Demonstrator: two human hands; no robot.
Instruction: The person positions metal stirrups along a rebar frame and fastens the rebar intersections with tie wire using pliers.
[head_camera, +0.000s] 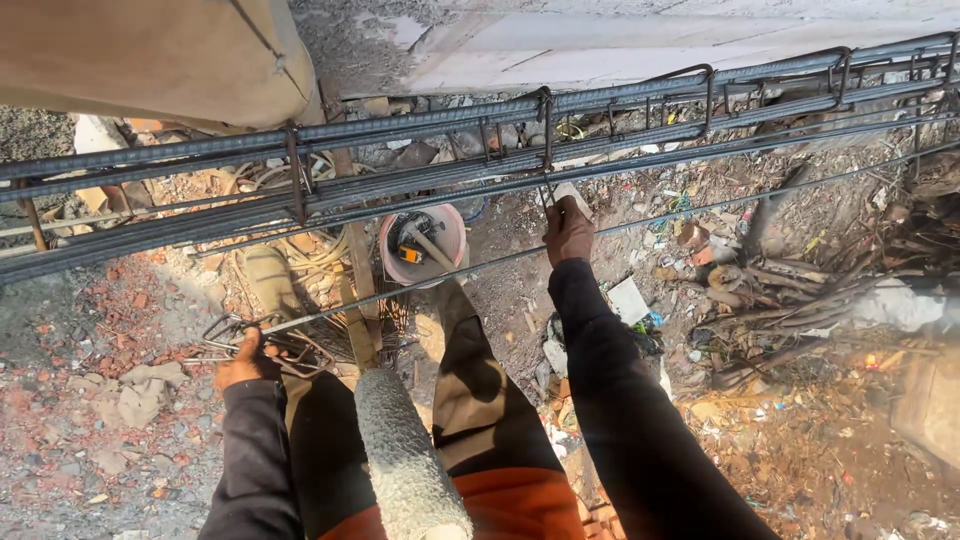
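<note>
Rubble-strewn ground (110, 400) of broken brick, grey gravel and scattered litter fills my downward view, with a pale concrete slab (640, 45) along the top edge. Across the upper half runs a horizontal rebar cage (420, 150) of long ribbed bars bound by rectangular stirrups, sloping slightly upward to the right. A single thinner bar (700, 205) runs below and in front of the cage.

My right hand (568, 232), in a dark sleeve, is closed in a fist just under the cage, gripping a small tool or a wire tie at a stirrup (546, 130); I cannot tell which from this angle. My left hand (245, 362), also dark-sleeved, is lower and well apart from the right, fingers curled shut around a bundle of loose bent stirrups (285, 345) held near my knee.

Between the two hands, on the ground below the cage, stands a round pinkish bucket (425, 245) holding a yellow-and-black tool. Just beside it, a pale boot (268, 280) rests on wooden laths. A rough, mortar-crusted grey post (405, 460) rises in the lower centre, touching my dark and orange trousers (500, 470). Tangled scrap bars (770, 300) lie to the right, well apart from both hands
</note>
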